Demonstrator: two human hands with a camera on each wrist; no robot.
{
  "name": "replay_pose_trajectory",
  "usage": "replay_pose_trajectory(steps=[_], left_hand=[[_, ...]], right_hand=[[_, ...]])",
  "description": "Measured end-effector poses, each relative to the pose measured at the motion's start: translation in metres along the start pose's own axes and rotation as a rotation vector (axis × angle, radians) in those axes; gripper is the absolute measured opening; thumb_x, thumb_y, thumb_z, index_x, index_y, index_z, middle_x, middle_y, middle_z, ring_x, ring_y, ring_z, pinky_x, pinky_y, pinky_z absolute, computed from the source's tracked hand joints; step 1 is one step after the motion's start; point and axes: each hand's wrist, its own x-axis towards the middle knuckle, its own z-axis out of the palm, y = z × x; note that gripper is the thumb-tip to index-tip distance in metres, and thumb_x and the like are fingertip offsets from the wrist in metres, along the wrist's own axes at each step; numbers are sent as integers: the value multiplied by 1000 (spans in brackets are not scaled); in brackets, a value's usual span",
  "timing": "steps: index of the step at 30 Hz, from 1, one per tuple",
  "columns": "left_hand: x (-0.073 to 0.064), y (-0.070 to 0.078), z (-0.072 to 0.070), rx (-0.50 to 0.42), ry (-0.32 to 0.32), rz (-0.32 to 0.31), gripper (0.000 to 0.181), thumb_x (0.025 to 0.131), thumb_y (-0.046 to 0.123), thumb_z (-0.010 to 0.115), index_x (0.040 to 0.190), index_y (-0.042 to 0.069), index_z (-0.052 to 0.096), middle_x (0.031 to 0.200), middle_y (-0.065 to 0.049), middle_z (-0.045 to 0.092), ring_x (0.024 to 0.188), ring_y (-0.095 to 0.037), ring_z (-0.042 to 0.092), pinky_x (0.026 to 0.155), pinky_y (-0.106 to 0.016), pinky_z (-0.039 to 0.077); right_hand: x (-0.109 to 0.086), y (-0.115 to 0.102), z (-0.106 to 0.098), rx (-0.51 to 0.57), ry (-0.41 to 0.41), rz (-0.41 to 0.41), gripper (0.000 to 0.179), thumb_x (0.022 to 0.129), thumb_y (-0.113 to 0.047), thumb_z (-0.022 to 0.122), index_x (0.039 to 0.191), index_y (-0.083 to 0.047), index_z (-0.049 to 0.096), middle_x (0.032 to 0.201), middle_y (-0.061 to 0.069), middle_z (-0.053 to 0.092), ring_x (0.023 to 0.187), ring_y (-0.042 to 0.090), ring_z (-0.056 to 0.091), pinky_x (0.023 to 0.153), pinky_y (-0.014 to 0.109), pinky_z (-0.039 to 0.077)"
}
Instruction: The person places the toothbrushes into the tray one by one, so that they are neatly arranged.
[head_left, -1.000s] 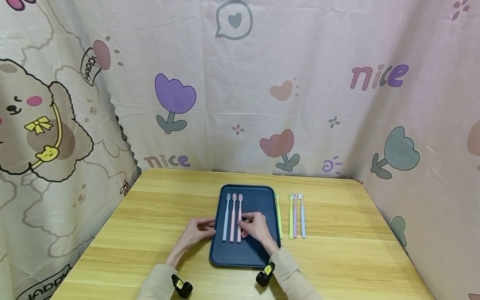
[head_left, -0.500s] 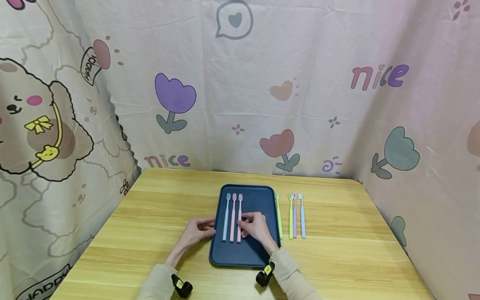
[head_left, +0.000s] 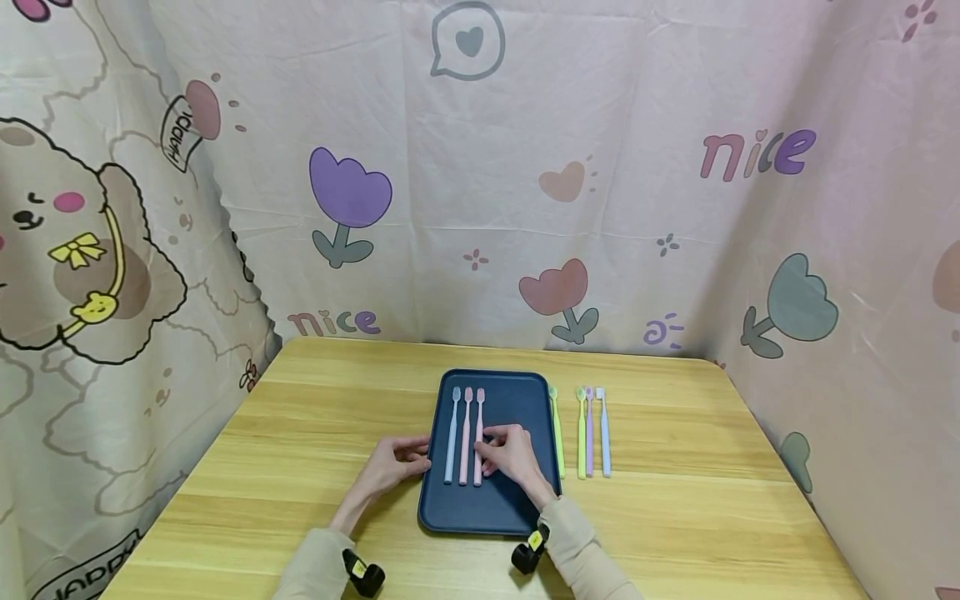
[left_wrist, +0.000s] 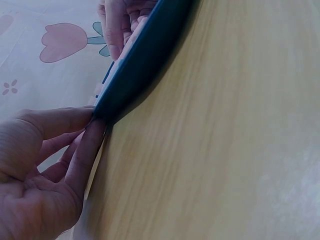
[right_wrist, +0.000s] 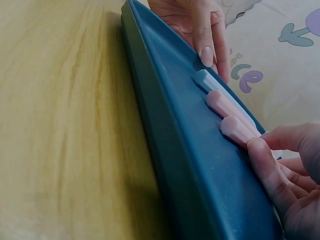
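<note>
A dark blue tray (head_left: 495, 512) lies on the table, with three toothbrushes side by side in its left half. The leftmost is a light blue toothbrush (head_left: 452, 446); right of it lies a pink toothbrush (head_left: 466, 442). My right hand (head_left: 512, 454) pinches the handle of a second pink toothbrush (head_left: 480, 417), which rests on the tray floor; the right wrist view shows thumb and finger at its handle (right_wrist: 235, 129). At the tray's left rim, my left hand (head_left: 392, 464) holds the edge between thumb and fingers, seen close in the left wrist view (left_wrist: 55, 160).
Right of the tray, a yellow-green toothbrush (head_left: 557, 433) lies against its rim. Farther right are another yellow-green toothbrush (head_left: 581, 437), a purple toothbrush (head_left: 589, 433) and a blue toothbrush (head_left: 605, 433). A printed curtain (head_left: 465, 283) hangs behind the wooden table (head_left: 697, 500).
</note>
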Motion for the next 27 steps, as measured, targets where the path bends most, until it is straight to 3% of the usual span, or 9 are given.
replay_pose_trajectory(steps=[17,22,27], left_hand=[[0,0,0,4,-1,-10,50,87,1,74,131,-15,58,120,-34,67,90,-15,68,73,-17,56],[0,-1,-1,2,-2,-2,50,87,1,74,131,-16,57,121,-35,66,90,-13,68,73,-17,56],[0,-2,-1,-7,-11,-3,50,88,2,73,132,-15,57,124,-35,65,88,-8,67,74,-17,56]], right_hand=[[-2,0,-3,0,4,-21,40,92,-11,70,125,11,64,75,18,74,52,14,68,51,33,60],[-6,-1,-14,1,23,-41,42,93,-12,70,126,13,63,77,21,73,52,15,68,52,32,60],[-14,0,-37,-2,83,-64,37,92,-8,71,122,13,65,77,26,71,48,8,63,49,30,58]])
